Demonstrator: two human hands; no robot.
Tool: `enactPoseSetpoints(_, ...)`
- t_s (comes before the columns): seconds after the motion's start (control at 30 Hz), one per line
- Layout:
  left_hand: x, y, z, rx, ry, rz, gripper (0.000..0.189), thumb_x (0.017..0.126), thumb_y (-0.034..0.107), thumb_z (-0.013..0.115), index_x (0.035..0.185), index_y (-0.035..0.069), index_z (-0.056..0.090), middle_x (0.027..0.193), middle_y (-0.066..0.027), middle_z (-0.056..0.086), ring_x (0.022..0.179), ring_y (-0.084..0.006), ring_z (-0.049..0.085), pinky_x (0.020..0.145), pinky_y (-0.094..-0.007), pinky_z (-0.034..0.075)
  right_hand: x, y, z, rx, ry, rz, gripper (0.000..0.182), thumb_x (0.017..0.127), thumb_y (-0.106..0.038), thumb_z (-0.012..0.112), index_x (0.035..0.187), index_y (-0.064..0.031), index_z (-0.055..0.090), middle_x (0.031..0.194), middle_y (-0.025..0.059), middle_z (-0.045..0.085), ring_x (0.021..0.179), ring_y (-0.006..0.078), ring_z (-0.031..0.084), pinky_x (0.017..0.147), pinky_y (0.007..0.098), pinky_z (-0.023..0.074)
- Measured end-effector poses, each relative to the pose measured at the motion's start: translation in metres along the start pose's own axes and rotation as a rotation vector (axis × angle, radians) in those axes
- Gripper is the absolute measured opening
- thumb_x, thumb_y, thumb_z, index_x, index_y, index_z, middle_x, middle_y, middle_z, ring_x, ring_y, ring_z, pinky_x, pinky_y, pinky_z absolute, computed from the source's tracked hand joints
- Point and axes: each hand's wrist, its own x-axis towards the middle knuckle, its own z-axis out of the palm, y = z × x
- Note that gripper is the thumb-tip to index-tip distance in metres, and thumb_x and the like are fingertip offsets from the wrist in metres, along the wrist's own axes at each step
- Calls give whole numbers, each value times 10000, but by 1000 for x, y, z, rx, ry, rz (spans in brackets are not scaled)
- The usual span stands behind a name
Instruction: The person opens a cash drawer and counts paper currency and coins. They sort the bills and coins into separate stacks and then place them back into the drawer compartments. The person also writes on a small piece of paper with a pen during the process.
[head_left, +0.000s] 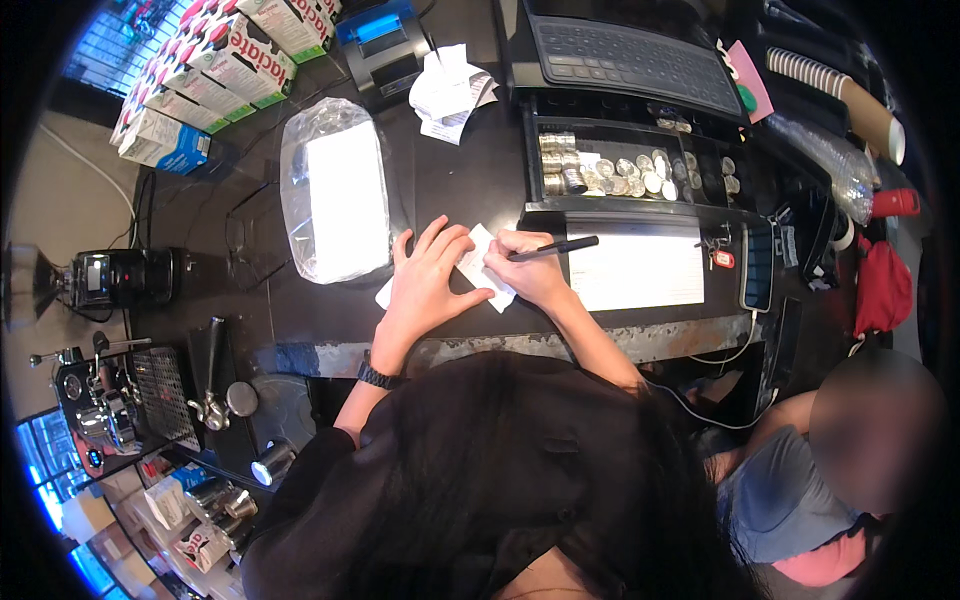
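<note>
A black pen (566, 245) is gripped in my right hand (532, 270), its far end pointing right and its tip hidden by my fingers. Under that hand lies a small white paper slip (475, 268) on the dark counter (457, 195). My left hand (427, 285) rests flat with fingers spread, touching the slip's left side with fingers and thumb. Another bit of white paper (384, 294) shows from beneath the left hand. Right of the pen, a large printed sheet (637, 271) lies partly under the edge of a pulled-out cash drawer (611, 208).
Coins (637, 180) fill drawer compartments below a keyboard (637, 64). A plastic-wrapped white stack (349, 195), crumpled receipts (450, 94), a small printer (382, 52) and milk cartons (240, 60) stand left. A charging phone (757, 266) and keys (718, 244) lie right; a person (787, 495) is nearby.
</note>
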Motion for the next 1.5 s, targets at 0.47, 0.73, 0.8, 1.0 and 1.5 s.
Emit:
enactPoseSetpoints(0.47,-1,-2,2,6,8,13,529,576,401,735,964,101,536,1115,-34,503,1165,-251,394,938,-510,234,0,1,3,-28,87,-43,254,675,-18,599,529,-4,392,478,43,450,439,71,408,414,252,328)
enactPoseSetpoints(0.73,-1,-1,-1,1,-14,-3,518,599,379,727,983,90,535,1149,-57,487,1177,-251,387,938,-510,249,-5,-5,-6,83,98,92,280,696,-32,583,542,-8,351,477,20,388,481,58,377,443,246,335)
enactPoseSetpoints(0.8,0,-3,-2,-5,-17,-5,516,611,366,721,1001,86,534,1170,-68,480,1179,-250,385,938,-511,257,-5,-9,-7,63,62,54,279,699,-31,585,544,-9,354,475,19,390,474,59,377,444,246,336)
enactPoseSetpoints(1.0,-1,-5,-6,-14,-12,-6,516,622,331,715,1035,81,535,1206,-75,466,1184,-252,380,946,-478,270,-4,-12,0,16,7,73,242,716,-39,575,558,-7,395,467,27,411,453,63,399,436,257,342)
enactPoseSetpoints(1.5,1,-6,-8,-33,-12,0,501,602,328,727,1012,94,557,1190,-65,475,1178,-238,386,936,-456,273,-3,-7,0,-42,-16,42,222,734,-80,579,571,-4,449,466,55,456,414,97,418,418,268,340)
